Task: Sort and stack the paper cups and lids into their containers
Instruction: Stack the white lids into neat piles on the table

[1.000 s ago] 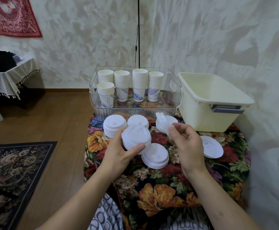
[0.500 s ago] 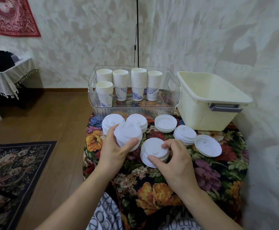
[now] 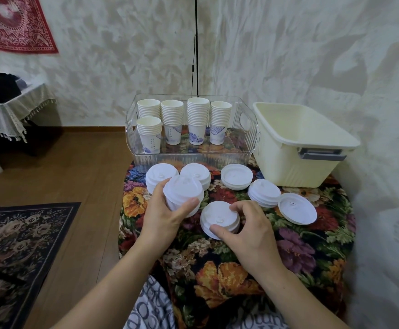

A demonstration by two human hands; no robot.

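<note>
Cup stacks (image 3: 183, 122) in left bin (image 3: 246, 131); lids (image 3: 236, 176) in front.

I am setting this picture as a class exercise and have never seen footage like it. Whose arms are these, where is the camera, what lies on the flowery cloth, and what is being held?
No machine here: the arms are a person's, filmed by a wide-angle camera on their head, looking forward and down. The left hand holds a stack of white lids lifted off the cloth. The right hand grips another lid stack resting on the floral tablecloth. More lid piles lie around them. Behind, a clear bin holds stacked paper cups; beside it stands a cream tub.
</note>
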